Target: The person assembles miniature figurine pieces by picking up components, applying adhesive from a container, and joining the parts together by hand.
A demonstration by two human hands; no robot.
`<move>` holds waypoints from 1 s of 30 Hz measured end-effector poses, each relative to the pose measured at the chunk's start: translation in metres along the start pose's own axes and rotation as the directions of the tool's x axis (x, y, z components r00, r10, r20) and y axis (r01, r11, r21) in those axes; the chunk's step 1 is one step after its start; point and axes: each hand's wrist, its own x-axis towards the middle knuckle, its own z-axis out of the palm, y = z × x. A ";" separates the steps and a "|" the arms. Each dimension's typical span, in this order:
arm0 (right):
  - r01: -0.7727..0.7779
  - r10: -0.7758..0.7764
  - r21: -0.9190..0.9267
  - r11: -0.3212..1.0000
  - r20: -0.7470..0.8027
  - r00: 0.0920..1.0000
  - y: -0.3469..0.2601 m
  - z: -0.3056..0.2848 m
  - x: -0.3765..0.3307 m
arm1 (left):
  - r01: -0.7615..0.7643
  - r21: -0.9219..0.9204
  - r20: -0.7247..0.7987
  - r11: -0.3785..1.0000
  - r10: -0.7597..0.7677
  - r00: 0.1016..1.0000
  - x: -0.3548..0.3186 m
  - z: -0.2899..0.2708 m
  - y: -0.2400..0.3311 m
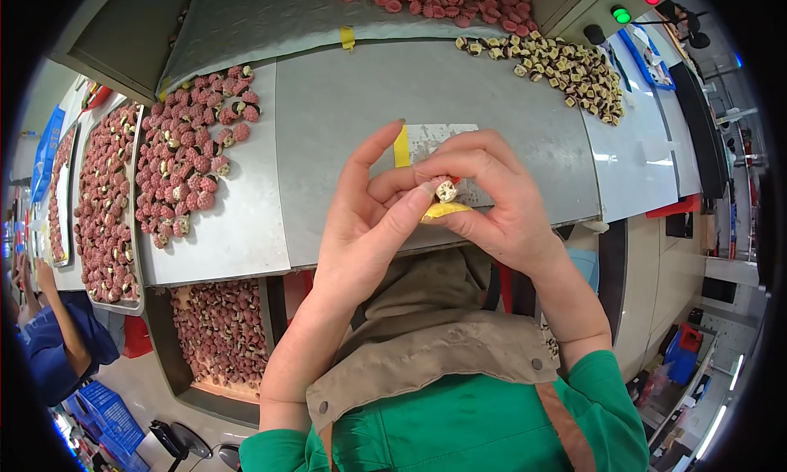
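Both hands meet over the near middle of the grey table. Between my left hand and my right hand is a small pink-and-cream piece, its round cream face with dark marks turned toward me. My left thumb and index finger pinch it from the left, while another left finger stands raised. My right index finger curls over its top, and my right thumb lies just below. A yellow wrap covers the right thumb's tip. The fingers hide most of the piece.
Pink ribbed caps are heaped at the back, cream-and-dark blocks at back right. Joined pink pieces lie at left, beside a full tray. An open drawer holds more. Another person's arm shows at far left.
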 end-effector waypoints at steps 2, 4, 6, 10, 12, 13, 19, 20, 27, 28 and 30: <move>-0.007 0.006 0.021 1.000 0.022 1.000 0.002 -0.001 0.000 | -0.015 0.034 -0.002 0.999 0.015 1.000 0.000 0.005 0.000; -0.022 0.022 0.024 0.999 -0.009 1.000 0.005 0.002 -0.001 | -0.028 0.069 -0.006 0.997 0.029 1.000 -0.001 0.007 -0.006; 0.009 -0.009 0.015 1.000 -0.015 1.000 0.009 0.003 -0.001 | -0.134 0.237 0.018 0.962 0.134 0.991 -0.001 0.007 -0.014; 0.098 -0.101 -0.060 0.993 -0.054 0.993 0.009 0.004 0.001 | -0.076 0.262 0.003 0.962 0.078 0.997 0.001 0.008 -0.012; 0.101 -0.107 -0.091 0.991 -0.063 0.992 0.007 0.006 0.002 | -0.093 0.265 0.008 0.960 0.094 0.996 0.002 0.009 -0.010; 0.103 -0.112 -0.119 0.988 -0.072 0.991 0.006 0.006 0.003 | -0.102 0.269 0.012 0.958 0.102 0.995 0.000 0.009 -0.009; 0.082 -0.039 -0.269 0.960 0.161 0.986 0.028 -0.030 0.021 | -0.139 0.797 -0.253 0.588 0.533 0.807 -0.022 -0.055 0.033; 0.083 -0.043 -0.269 0.960 0.151 0.988 0.040 -0.041 0.025 | -0.097 0.899 -0.248 0.427 0.679 0.691 -0.027 -0.086 0.049; 0.015 -0.028 -0.611 0.792 -0.013 1.000 0.104 -0.065 0.081 | 0.443 0.843 -0.005 -0.306 0.819 0.574 -0.109 -0.206 0.122; 0.049 -0.055 -0.717 0.695 0.014 0.998 0.108 -0.066 0.086 | 0.499 0.713 0.117 -0.492 0.786 0.608 -0.107 -0.206 0.123; 0.055 -0.067 -0.718 0.694 0.011 0.998 0.120 -0.067 0.090 | 0.532 0.713 0.065 -0.456 0.799 0.598 -0.098 -0.196 0.122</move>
